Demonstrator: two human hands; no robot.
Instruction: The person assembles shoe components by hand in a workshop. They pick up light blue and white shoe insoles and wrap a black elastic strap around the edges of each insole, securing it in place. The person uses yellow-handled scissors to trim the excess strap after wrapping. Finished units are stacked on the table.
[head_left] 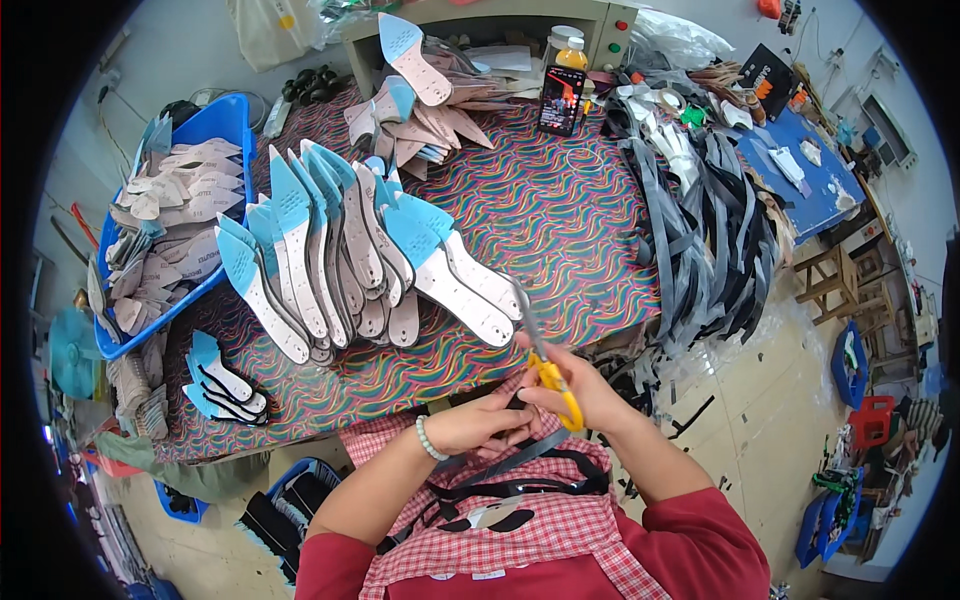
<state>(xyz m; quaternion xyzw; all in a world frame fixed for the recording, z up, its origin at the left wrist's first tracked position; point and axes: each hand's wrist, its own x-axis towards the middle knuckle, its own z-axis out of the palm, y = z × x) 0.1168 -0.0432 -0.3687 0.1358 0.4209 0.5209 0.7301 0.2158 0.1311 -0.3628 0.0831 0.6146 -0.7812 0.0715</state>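
My right hand (590,395) grips a pair of scissors (553,378) with yellow handles, their blades angled up and away from me over the table's near edge. Close beside it, my left hand (480,425), with a beaded bracelet at the wrist, is closed on a dark grey strip (532,456). The strip trails down over my lap. On my checked apron (545,535) lie more black strips and a small pale piece with black edging. Just past my hands, a pile of blue-and-white insoles (440,270) is fanned out on the table.
A patterned cloth covers the table (560,230). At left stands a blue basket (240,130) full of insole pieces. Grey and black strips (700,220) hang off the right side. A propped phone (561,100) stands at the back; a small insole stack (222,385) lies near left.
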